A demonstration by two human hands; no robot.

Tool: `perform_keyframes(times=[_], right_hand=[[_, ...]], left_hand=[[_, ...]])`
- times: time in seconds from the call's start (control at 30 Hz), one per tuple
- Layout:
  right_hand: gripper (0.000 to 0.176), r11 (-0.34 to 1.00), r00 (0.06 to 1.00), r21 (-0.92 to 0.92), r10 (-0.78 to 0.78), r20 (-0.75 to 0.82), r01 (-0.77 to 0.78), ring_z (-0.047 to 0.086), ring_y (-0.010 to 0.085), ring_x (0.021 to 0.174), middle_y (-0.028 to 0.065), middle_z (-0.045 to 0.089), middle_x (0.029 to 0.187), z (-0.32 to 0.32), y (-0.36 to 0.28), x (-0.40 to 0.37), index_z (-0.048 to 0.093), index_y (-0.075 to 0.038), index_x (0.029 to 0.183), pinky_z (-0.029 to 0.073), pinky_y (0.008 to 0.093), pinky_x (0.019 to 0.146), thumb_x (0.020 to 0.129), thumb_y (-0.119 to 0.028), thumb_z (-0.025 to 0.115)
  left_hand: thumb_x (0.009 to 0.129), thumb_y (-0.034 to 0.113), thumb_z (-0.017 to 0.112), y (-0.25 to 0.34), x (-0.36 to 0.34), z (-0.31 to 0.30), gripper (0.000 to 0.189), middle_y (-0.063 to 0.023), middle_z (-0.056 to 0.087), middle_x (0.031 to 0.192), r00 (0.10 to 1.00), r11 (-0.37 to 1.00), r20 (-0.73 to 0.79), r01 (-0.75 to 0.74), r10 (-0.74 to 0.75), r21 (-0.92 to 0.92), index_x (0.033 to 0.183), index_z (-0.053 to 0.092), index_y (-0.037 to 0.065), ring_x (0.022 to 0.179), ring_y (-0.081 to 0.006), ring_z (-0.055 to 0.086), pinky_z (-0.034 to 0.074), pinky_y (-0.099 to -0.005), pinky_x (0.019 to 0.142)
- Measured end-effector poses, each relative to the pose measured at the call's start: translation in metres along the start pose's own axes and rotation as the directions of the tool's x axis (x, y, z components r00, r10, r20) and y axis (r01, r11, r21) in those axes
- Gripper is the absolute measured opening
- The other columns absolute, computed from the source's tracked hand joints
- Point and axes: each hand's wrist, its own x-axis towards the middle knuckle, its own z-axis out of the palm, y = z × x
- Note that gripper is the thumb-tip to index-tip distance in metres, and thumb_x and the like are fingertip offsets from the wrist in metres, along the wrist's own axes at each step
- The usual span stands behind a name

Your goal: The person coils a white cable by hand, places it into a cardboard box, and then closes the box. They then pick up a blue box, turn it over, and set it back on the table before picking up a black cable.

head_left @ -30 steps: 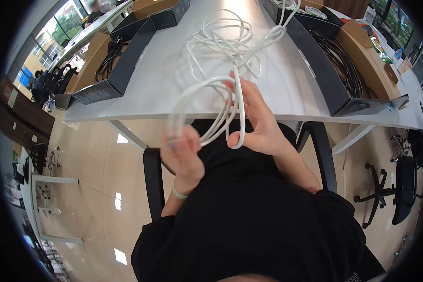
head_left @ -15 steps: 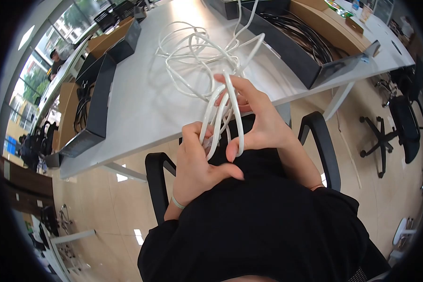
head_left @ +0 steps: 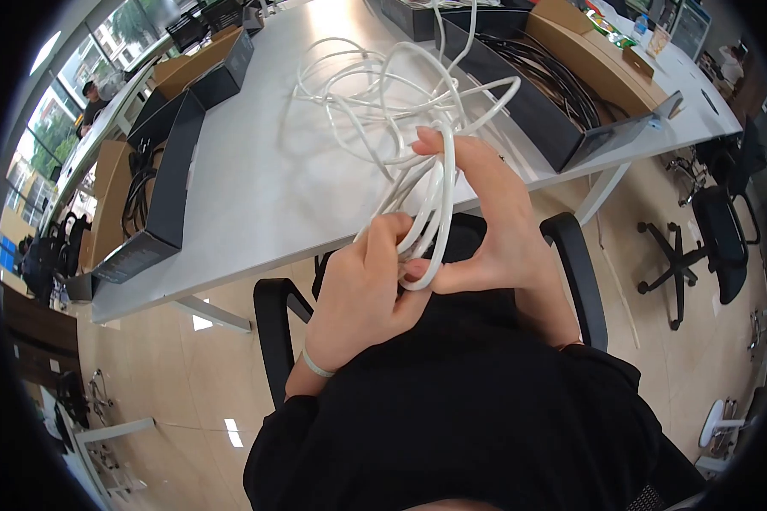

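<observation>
Our left hand [head_left: 349, 289], now drawn closer, curls around the white cable [head_left: 448, 189] looped over our spread right hand [head_left: 516, 230], gathering its turns; slack lies on the desk [head_left: 247, 145] toward twelve o'clock.

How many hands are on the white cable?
2 on the white cable: the left hand at the lower left, the right hand on the right side.

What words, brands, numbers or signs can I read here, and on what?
None can be read for certain.
Dark box at the left: faint print on its end, too small to read.
Green packet: its markings are too small and blurred to read.
White cable: no readable print shows.
</observation>
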Motion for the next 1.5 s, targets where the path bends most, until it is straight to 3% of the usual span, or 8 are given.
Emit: perform_keyframes(times=[0.23,0.4,0.57,0.8,1.03,1.23,1.33,1.5], right_hand=[[0.061,0.999,0.991,0.044,-0.029,0.130,0.024,0.055,0.0255,0.071,0.0102,0.057,0.081,0.003,0.005,0.012,0.056,-0.003,0.101,0.043,0.0303,0.065,0.048,-0.027,0.074],[0.039,0.925,0.903,0.209,-0.362,0.230,0.318,0.059,0.0217,0.069,0.0062,0.062,0.078,0.001,0.004,0.019,0.063,-0.004,0.085,0.046,0.0267,0.060,0.047,-0.008,0.071],[0.022,0.919,0.839,0.088,-0.386,0.383,0.383,0.052,0.0162,0.047,-0.0007,0.051,0.062,-0.006,-0.006,0.007,0.055,-0.008,0.073,0.040,0.0270,0.040,0.054,-0.012,0.065],[0.018,0.923,0.772,0.225,-0.385,0.507,0.312,0.054,0.0184,0.046,0.0020,0.050,0.053,-0.015,0.000,0.009,0.053,-0.006,0.069,0.040,0.0291,0.040,0.063,-0.017,0.066],[0.015,0.941,0.792,0.158,-0.338,0.508,0.300,0.052,0.0191,0.043,0.0029,0.049,0.052,-0.014,0.008,0.005,0.052,-0.006,0.068,0.040,0.0293,0.039,0.068,-0.015,0.063],[0.013,0.885,0.909,0.448,-0.283,0.305,0.125,0.047,0.0218,0.042,0.0056,0.049,0.055,-0.028,0.018,-0.002,0.055,-0.003,0.071,0.037,0.0305,0.040,0.061,-0.006,0.063],[0.013,0.936,0.877,0.339,-0.242,0.416,0.097,0.048,0.0220,0.043,0.0051,0.049,0.054,-0.033,0.010,-0.007,0.055,-0.003,0.071,0.038,0.0307,0.042,0.061,-0.007,0.063],[0.011,0.989,0.893,0.139,-0.015,0.449,-0.053,0.052,0.0285,0.049,0.0111,0.052,0.058,-0.012,0.018,-0.025,0.051,-0.002,0.072,0.040,0.0332,0.046,0.067,-0.008,0.060]], left_hand=[[0.060,0.002,0.051,-0.002,-0.009,-0.008,0.032,-0.0167,0.055,0.075,0.996,0.999,-0.093,0.016,-0.012,0.044,0.091,0.047,-0.003,0.058,-0.0334,0.055,0.045,-0.0352,0.052],[0.055,0.004,0.048,0.011,-0.015,-0.013,0.034,-0.0125,0.052,0.072,0.990,0.985,-0.137,0.050,-0.027,0.168,0.089,0.049,-0.001,0.060,-0.0299,0.052,0.042,-0.0341,0.052],[0.055,0.006,0.051,0.032,-0.016,-0.012,0.036,-0.0109,0.052,0.077,0.979,0.980,-0.195,0.098,-0.064,0.171,0.090,0.048,0.000,0.067,-0.0285,0.054,0.043,-0.0325,0.057],[0.054,0.004,0.051,0.038,-0.015,0.001,0.052,-0.0175,0.051,0.103,0.969,0.963,-0.239,0.127,-0.069,0.237,0.105,0.042,-0.001,0.084,-0.0322,0.055,0.046,-0.0331,0.066],[0.054,0.002,0.042,0.020,-0.019,-0.005,0.054,-0.0223,0.050,0.109,0.959,0.998,-0.276,-0.063,0.062,0.005,0.108,0.042,-0.002,0.095,-0.0335,0.051,0.040,-0.0367,0.082],[0.059,0.015,0.043,-0.006,-0.029,-0.045,0.045,-0.0212,0.052,0.101,0.923,0.981,-0.385,-0.089,0.015,-0.175,0.099,0.048,-0.005,0.093,-0.0312,0.051,0.039,-0.0395,0.083],[0.058,0.013,0.043,-0.022,-0.026,-0.051,0.046,-0.0210,0.052,0.098,0.909,0.846,-0.415,-0.207,-0.019,-0.491,0.100,0.048,-0.006,0.088,-0.0298,0.051,0.039,-0.0392,0.080],[0.065,0.008,0.044,-0.033,-0.015,-0.072,0.044,-0.0119,0.045,0.102,0.855,0.685,-0.515,-0.413,0.064,-0.601,0.108,0.047,0.000,0.087,-0.0227,0.039,0.033,-0.0357,0.077]])
